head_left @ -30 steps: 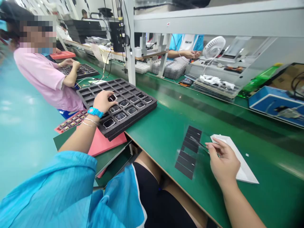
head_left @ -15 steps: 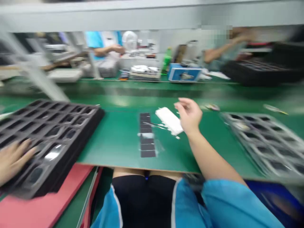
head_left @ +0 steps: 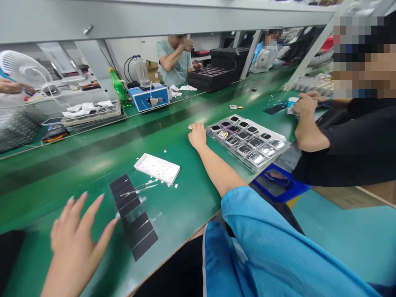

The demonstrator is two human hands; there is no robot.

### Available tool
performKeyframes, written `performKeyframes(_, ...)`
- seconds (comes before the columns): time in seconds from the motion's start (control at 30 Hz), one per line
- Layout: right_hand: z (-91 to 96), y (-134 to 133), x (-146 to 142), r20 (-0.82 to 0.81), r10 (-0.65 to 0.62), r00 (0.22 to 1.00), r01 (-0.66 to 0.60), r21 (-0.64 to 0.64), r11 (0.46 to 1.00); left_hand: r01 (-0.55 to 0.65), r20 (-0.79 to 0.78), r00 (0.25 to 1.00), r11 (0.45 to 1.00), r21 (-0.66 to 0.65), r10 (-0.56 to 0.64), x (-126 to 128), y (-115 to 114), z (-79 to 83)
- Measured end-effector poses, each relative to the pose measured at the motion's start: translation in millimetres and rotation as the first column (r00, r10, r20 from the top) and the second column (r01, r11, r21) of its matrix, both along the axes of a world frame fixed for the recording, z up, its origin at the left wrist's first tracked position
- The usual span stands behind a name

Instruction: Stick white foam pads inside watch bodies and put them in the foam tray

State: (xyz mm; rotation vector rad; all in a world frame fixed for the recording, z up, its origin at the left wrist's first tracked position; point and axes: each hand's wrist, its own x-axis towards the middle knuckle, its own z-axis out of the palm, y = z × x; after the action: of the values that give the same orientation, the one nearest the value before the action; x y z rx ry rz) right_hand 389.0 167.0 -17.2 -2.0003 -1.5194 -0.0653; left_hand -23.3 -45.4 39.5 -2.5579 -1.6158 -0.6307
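Note:
My left hand (head_left: 78,231) hovers open over the green bench, fingers spread, holding nothing, just left of a clear strip of dark rectangular pads (head_left: 133,214). Metal tweezers (head_left: 138,189) lie across that strip, free of either hand. My right hand (head_left: 197,135) reaches far right and rests on the bench at the left corner of a clear tray of small square devices (head_left: 249,140). Its fingers are curled, and something small and yellowish shows at the fingertips, too small to name. A white shallow tray (head_left: 157,168) with tiny white bits sits between my hands.
A person in a black shirt (head_left: 340,140) works at the right, arm beside the clear tray. Across the conveyor stand a blue box (head_left: 148,97), a green bottle (head_left: 118,87), a white fan (head_left: 21,68) and black trays (head_left: 213,76). Other workers sit opposite.
My view swung from left to right. My left hand left the black foam tray and now hovers open. My right hand let go of the tweezers and reached to the clear tray.

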Motion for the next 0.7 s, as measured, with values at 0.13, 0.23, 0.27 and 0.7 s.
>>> performKeyframes(0.13, 0.9, 29.9, 4.7, -0.008, -0.133, 0.991, 0.132, -0.065, 0.989, -0.056, 0.047, 0.997, 0.998, -0.004, 0.056, 43.7, 27.7, -32.0)
performKeyframes(0.23, -1.8, 50.1, 13.3, -0.002, -0.162, 0.987, 0.160, -0.135, 0.978, 0.009, 0.100, 0.995, 0.999, -0.045, -0.004, 47.6, 36.1, -55.3)
performKeyframes(0.27, -2.7, 55.5, 16.0, 0.003, -0.154, 0.988, 0.153, -0.154, 0.976, 0.030, 0.122, 0.992, 0.998, -0.060, -0.023, 44.6, 37.6, -61.7)
performKeyframes(0.7, 15.1, 42.2, 3.6, -0.073, -0.032, 0.997, 0.050, 0.261, 0.964, -0.005, 0.384, 0.921, 0.989, -0.150, 0.063, 37.7, 46.2, -54.6)
